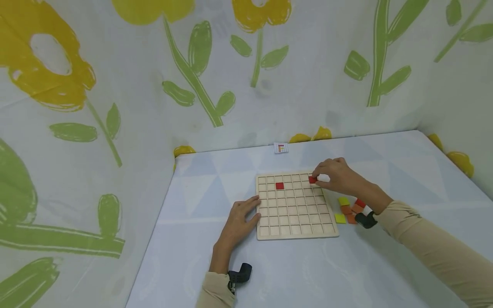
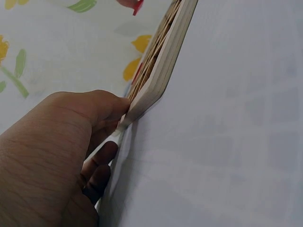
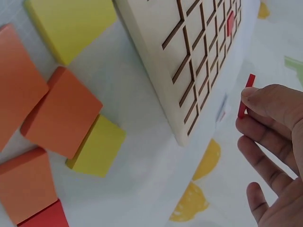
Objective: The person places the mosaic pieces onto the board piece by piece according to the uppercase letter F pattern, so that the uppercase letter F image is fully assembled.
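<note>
A pale wooden grid board [image 1: 294, 210] lies flat on the table, with one red square tile [image 1: 279, 185] in its second row from the back. Over the board's far right corner, my right hand [image 1: 339, 176] pinches another red square tile [image 3: 246, 97] between thumb and index finger. The right wrist view has this tile on edge, raised off the board, with the other fingers spread loosely. My left hand [image 1: 239, 220] rests against the board's left edge, its thumb and fingertips touching the rim and the rest relaxed.
To the right of the board lies a loose group of yellow tiles [image 1: 343, 201], orange tiles [image 1: 358, 208] and a red tile [image 1: 360, 202], partly hidden by the right wrist. A small card with a coloured grid pattern [image 1: 281, 148] sits at the table's back edge, before a flower-printed cloth.
</note>
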Motion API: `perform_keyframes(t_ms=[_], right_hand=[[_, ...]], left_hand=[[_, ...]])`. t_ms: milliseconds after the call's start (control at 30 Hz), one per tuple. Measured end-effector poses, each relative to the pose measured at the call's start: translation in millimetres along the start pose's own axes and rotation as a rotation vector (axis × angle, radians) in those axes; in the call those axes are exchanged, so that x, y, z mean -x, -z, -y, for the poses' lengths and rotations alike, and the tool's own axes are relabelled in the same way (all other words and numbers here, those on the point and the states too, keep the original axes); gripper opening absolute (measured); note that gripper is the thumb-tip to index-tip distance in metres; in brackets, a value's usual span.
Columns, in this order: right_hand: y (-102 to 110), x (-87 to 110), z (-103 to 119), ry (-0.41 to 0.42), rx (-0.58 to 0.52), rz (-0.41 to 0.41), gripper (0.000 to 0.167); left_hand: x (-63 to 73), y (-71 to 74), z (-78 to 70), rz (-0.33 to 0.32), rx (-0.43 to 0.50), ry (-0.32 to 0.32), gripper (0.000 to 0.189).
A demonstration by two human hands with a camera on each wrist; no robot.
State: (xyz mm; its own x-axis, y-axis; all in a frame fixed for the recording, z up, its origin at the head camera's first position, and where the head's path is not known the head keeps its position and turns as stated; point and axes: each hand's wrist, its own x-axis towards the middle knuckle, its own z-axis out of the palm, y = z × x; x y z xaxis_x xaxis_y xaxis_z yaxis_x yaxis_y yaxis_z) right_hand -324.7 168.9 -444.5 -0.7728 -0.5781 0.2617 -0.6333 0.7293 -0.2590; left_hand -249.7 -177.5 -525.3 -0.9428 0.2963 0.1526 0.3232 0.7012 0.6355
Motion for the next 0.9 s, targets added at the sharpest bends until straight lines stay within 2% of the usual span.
perform_keyframes(t_ms=[900], right_hand=[[-22.2, -27.8, 16.4, 0.001, -0.007, 0.07, 0.013]], left_hand=[[0.3, -0.6, 2.1, 0.001, 0.004, -0.004, 0.046]])
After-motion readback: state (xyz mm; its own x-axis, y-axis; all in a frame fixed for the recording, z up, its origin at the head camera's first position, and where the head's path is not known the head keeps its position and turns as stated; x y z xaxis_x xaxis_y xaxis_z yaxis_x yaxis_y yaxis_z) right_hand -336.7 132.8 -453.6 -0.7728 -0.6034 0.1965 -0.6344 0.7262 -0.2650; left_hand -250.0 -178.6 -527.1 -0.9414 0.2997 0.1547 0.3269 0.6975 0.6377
